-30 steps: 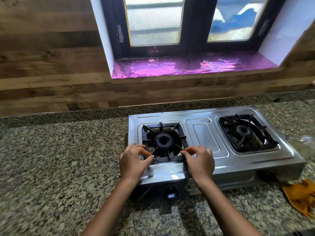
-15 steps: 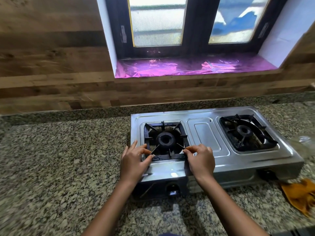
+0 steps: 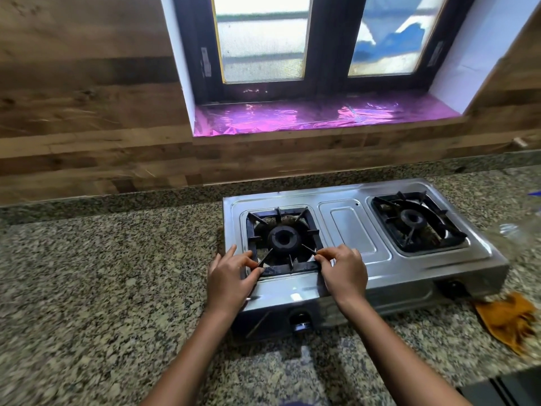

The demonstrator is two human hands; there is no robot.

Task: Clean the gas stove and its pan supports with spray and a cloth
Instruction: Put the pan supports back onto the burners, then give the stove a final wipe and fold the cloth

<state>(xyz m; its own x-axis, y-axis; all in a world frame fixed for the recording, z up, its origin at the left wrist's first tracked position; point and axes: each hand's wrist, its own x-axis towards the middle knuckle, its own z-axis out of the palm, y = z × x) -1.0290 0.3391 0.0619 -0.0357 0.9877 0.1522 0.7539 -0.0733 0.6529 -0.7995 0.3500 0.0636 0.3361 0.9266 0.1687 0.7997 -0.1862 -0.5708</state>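
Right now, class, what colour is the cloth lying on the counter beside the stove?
The cloth is mustard orange; the head view shows it best.

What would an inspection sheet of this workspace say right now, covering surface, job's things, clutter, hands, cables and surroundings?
Surface: speckled granite counter.
Job's things: steel two-burner gas stove; left pan support and right pan support over their burners; orange cloth crumpled on the counter, right of the stove. A blurred clear object at the right edge may be the spray; cannot tell.
Clutter: nothing seen.
Hands: left hand pinches the left pan support's front left corner; right hand pinches its front right corner. Whether it is lifted cannot be told.
Cables: nothing seen.
Surroundings: wood-panel wall, window, pink foil on the sill.
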